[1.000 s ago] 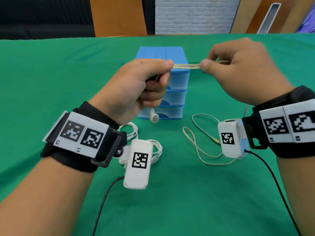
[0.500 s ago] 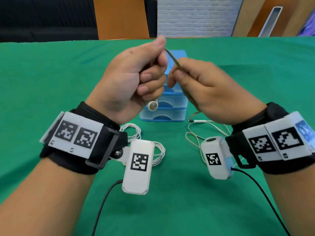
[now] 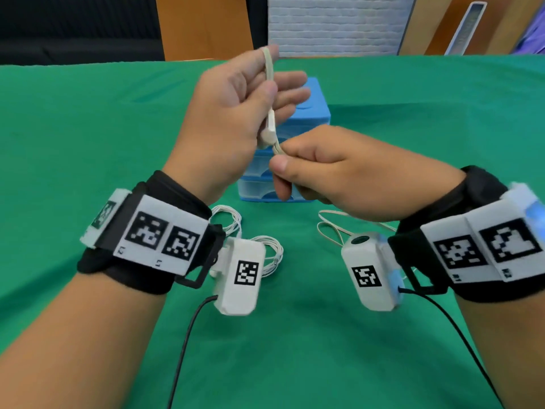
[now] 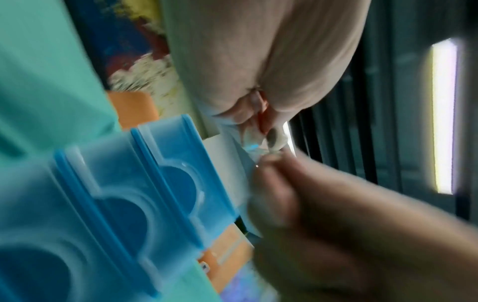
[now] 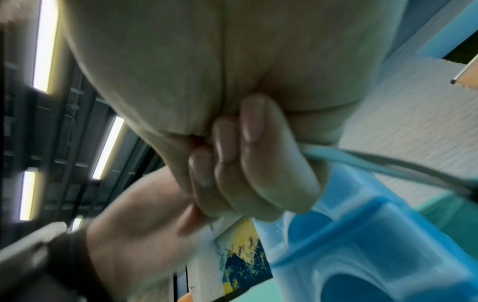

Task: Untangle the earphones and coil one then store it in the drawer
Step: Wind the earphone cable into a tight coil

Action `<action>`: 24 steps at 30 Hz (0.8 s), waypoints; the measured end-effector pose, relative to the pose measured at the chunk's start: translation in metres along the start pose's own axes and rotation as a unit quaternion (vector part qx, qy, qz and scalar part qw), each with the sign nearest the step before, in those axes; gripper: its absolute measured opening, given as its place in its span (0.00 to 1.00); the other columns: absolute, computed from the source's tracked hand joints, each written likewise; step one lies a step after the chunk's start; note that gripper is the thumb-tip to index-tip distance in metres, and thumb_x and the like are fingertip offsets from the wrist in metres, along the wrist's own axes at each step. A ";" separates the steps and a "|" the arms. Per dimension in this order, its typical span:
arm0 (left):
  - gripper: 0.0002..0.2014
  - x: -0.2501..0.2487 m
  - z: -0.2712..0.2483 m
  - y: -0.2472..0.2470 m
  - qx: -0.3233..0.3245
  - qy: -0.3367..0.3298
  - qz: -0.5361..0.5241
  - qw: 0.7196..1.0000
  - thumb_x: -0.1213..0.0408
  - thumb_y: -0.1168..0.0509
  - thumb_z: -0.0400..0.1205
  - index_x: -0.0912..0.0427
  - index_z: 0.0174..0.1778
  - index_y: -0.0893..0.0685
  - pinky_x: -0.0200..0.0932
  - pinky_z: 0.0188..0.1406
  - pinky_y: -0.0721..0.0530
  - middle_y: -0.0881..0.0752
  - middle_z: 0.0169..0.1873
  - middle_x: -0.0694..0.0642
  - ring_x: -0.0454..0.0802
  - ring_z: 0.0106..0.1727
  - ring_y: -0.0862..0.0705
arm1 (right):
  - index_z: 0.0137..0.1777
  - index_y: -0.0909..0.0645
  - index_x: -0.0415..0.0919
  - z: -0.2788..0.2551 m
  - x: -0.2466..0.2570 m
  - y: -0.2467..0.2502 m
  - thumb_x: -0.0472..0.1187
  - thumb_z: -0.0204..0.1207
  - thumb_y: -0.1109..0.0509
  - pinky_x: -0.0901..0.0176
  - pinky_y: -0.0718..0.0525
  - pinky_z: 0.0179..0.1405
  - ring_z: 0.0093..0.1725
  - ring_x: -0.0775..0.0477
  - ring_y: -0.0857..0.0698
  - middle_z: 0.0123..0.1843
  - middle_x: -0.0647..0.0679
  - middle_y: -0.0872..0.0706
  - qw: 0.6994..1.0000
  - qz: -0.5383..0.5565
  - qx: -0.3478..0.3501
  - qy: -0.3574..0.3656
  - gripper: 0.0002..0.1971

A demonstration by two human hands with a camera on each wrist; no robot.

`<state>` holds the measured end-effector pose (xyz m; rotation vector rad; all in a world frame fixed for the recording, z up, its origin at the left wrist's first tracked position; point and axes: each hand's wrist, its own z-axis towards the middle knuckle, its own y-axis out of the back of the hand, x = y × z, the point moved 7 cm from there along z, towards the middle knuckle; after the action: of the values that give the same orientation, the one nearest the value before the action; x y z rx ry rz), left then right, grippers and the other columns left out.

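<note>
You're over a green tablecloth (image 3: 88, 143), white brick wall (image 3: 333, 22) behind. Your left hand (image 3: 224, 125) and right hand (image 3: 354, 172) both pinch the beige earphone cable (image 3: 269, 84), blocking the blue drawer unit (image 3: 317, 107). Wrist views are blurry.

table cover (image 3: 88, 143): green cloth, matt
drawer unit (image 3: 317, 110): blue plastic, smooth, translucent fronts
earphone cable (image 3: 269, 69): beige, smooth, rubbery
wrist straps (image 3: 159, 187): black fabric

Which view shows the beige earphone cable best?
Head view. The beige earphone cable runs over the left hand fingers down to the right hand, and its slack lies on the green table. Right wrist shows only a short blurred stretch leaving the fist. Left wrist is too blurred to tell.
</note>
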<state>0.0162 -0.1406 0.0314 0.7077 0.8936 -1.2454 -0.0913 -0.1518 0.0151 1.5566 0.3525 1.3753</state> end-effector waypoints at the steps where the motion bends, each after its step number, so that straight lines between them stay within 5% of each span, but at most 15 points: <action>1: 0.19 -0.001 -0.001 -0.005 0.031 -0.016 0.059 0.998 0.78 0.48 0.90 0.68 0.78 0.31 0.37 0.51 0.13 0.13 0.58 0.64 0.45 0.49 0.08 | 0.38 0.16 0.39 -0.003 0.002 0.005 0.43 0.89 0.39 0.69 0.32 0.25 0.23 0.59 0.28 0.21 0.59 0.25 1.000 -0.001 0.001 0.001 0.19; 3: 0.20 0.000 -0.004 -0.014 0.095 -0.045 0.143 0.984 0.79 0.48 0.89 0.65 0.77 0.30 0.40 0.45 0.15 0.13 0.52 0.60 0.48 0.37 0.12 | 0.36 0.16 0.39 -0.010 0.004 0.022 0.44 0.89 0.38 0.68 0.34 0.25 0.22 0.58 0.28 0.21 0.58 0.26 1.000 -0.004 -0.016 0.003 0.20; 5: 0.21 -0.001 -0.006 -0.020 0.132 -0.055 0.168 0.975 0.78 0.47 0.88 0.67 0.78 0.30 0.46 0.47 0.17 0.13 0.49 0.59 0.53 0.37 0.14 | 0.35 0.16 0.41 -0.016 0.001 0.038 0.47 0.88 0.37 0.64 0.35 0.23 0.22 0.55 0.34 0.22 0.50 0.29 0.999 -0.016 -0.038 0.000 0.20; 7: 0.23 -0.002 -0.005 -0.020 0.130 -0.050 0.142 0.980 0.80 0.47 0.88 0.66 0.80 0.33 0.40 0.50 0.17 0.13 0.51 0.57 0.44 0.41 0.12 | 0.34 0.16 0.43 -0.019 -0.004 0.046 0.49 0.87 0.36 0.62 0.35 0.24 0.23 0.51 0.34 0.26 0.39 0.29 0.998 -0.051 -0.045 -0.009 0.20; 11: 0.26 -0.002 -0.004 -0.013 0.092 -0.029 0.087 0.992 0.82 0.49 0.88 0.66 0.84 0.37 0.44 0.62 0.14 0.13 0.61 0.64 0.49 0.59 0.09 | 0.33 0.17 0.44 -0.020 -0.012 0.042 0.47 0.85 0.35 0.61 0.33 0.26 0.23 0.54 0.33 0.23 0.50 0.28 0.994 -0.103 -0.019 -0.037 0.19; 14: 0.26 0.001 -0.006 -0.019 0.123 -0.023 0.097 0.987 0.86 0.49 0.86 0.70 0.82 0.36 0.43 0.66 0.16 0.14 0.60 0.63 0.49 0.61 0.10 | 0.34 0.16 0.45 -0.021 -0.006 0.043 0.47 0.86 0.35 0.63 0.34 0.25 0.23 0.54 0.34 0.23 0.50 0.30 0.995 -0.090 -0.029 -0.019 0.18; 19: 0.18 0.003 -0.015 -0.038 0.230 -0.014 0.163 0.959 0.88 0.51 0.80 0.73 0.59 0.21 0.33 0.47 0.18 0.12 0.45 0.64 0.57 0.45 0.11 | 0.37 0.17 0.42 -0.023 -0.001 0.064 0.51 0.84 0.34 0.57 0.29 0.30 0.28 0.53 0.28 0.27 0.49 0.23 0.978 -0.158 -0.139 0.007 0.17; 21: 0.21 0.003 -0.017 -0.037 0.229 0.010 0.155 0.961 0.86 0.51 0.77 0.71 0.58 0.19 0.40 0.43 0.17 0.13 0.39 0.62 0.54 0.36 0.15 | 0.38 0.18 0.40 -0.026 -0.005 0.074 0.49 0.84 0.32 0.65 0.34 0.26 0.27 0.55 0.31 0.25 0.50 0.29 0.969 -0.155 -0.191 0.010 0.17; 24: 0.23 0.003 -0.017 -0.034 0.205 0.048 0.123 0.970 0.86 0.52 0.76 0.74 0.60 0.17 0.35 0.33 0.23 0.18 0.32 0.61 0.46 0.28 0.24 | 0.38 0.21 0.40 -0.028 -0.014 0.083 0.50 0.85 0.33 0.67 0.36 0.26 0.27 0.55 0.33 0.25 0.52 0.32 0.964 -0.133 -0.232 0.004 0.17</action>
<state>-0.0204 -0.1341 0.0209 1.1805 0.6042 -1.1885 -0.1515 -0.1882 0.0695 1.0756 0.2128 1.1519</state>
